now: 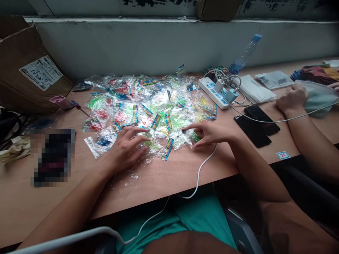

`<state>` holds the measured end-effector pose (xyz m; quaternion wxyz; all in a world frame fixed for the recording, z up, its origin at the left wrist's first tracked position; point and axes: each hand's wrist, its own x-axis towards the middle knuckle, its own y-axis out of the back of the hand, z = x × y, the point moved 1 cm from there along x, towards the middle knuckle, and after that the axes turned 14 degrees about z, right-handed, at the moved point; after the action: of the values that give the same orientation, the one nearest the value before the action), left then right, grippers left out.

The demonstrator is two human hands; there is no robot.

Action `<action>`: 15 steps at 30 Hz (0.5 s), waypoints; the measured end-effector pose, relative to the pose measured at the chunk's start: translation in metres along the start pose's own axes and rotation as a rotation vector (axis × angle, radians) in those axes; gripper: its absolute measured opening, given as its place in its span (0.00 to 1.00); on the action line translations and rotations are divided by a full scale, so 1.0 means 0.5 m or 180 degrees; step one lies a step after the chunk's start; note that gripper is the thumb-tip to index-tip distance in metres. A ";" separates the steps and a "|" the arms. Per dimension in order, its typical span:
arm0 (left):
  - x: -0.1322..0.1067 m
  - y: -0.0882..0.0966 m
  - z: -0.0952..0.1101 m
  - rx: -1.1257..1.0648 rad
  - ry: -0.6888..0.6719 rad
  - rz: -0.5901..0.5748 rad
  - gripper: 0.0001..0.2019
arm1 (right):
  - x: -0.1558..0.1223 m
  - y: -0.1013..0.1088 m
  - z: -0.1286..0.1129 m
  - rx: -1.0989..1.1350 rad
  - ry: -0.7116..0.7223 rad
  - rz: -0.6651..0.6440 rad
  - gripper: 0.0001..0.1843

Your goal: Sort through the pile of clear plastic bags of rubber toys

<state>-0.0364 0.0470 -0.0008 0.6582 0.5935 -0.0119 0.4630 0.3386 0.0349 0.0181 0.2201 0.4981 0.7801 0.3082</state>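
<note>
A spread heap of small clear plastic packets (148,106) with colourful header cards and green, red and blue contents covers the middle of the wooden table (172,173). My left hand (124,148) lies on the near edge of the heap, fingers stretched out and slightly spread over a packet. My right hand (209,134) rests at the heap's right edge, index finger pointing left onto a packet with green contents (185,135), the other fingers loosely extended.
A cardboard box (29,70) stands at the back left. A white power strip (214,92) with chargers, a water bottle (245,54) and two dark phones (256,123) lie right. Another person's hand (291,100) holds a pale bag at far right. A white cable (201,169) runs off the table's front edge.
</note>
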 end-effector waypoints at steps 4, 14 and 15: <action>0.001 0.002 0.003 -0.0005 0.0017 -0.0151 0.12 | -0.002 -0.001 -0.004 -0.0195 0.0066 0.0084 0.45; -0.001 -0.004 -0.009 -0.0047 -0.0042 -0.0242 0.11 | 0.002 0.014 0.022 -0.0207 -0.0016 0.0356 0.06; 0.000 -0.004 -0.008 -0.0061 -0.0051 -0.0275 0.12 | -0.001 0.024 0.027 -0.0134 0.0026 0.0348 0.05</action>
<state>-0.0374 0.0505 -0.0036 0.6832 0.5908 0.0040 0.4292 0.3553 0.0415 0.0171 0.2102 0.5340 0.7459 0.3381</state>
